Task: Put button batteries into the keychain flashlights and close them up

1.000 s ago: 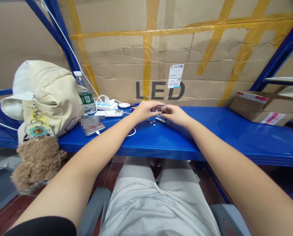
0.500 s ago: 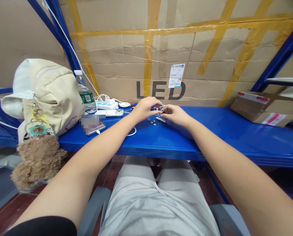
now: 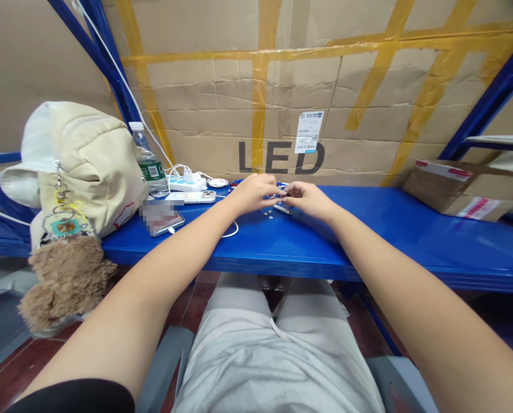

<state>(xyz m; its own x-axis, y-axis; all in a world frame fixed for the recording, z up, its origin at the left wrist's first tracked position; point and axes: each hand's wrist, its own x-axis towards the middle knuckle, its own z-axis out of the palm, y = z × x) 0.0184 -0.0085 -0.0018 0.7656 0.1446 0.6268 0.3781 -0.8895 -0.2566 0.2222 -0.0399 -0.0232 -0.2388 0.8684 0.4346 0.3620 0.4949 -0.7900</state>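
Observation:
My left hand (image 3: 255,194) and my right hand (image 3: 307,200) meet over the blue shelf (image 3: 368,235), fingertips pinched together on a small dark metal part (image 3: 279,196) held between them. What the part is I cannot make out. Just under the hands, several tiny round metal pieces (image 3: 268,214) lie on the shelf, and a short silver cylinder (image 3: 283,210) lies beside them, partly hidden by my right hand.
A cream backpack (image 3: 84,166) with a plush keychain (image 3: 65,281) sits at the left, a water bottle (image 3: 148,163) behind it. A phone (image 3: 166,221), a second phone (image 3: 194,198), a power strip (image 3: 186,183) and white cables lie nearby. Taped cardboard backs the shelf; a box (image 3: 463,189) stands right.
Both hands stay together at the same spot; the left fingers have closed down a little closer to the right fingertips. Nothing else on the shelf has moved.

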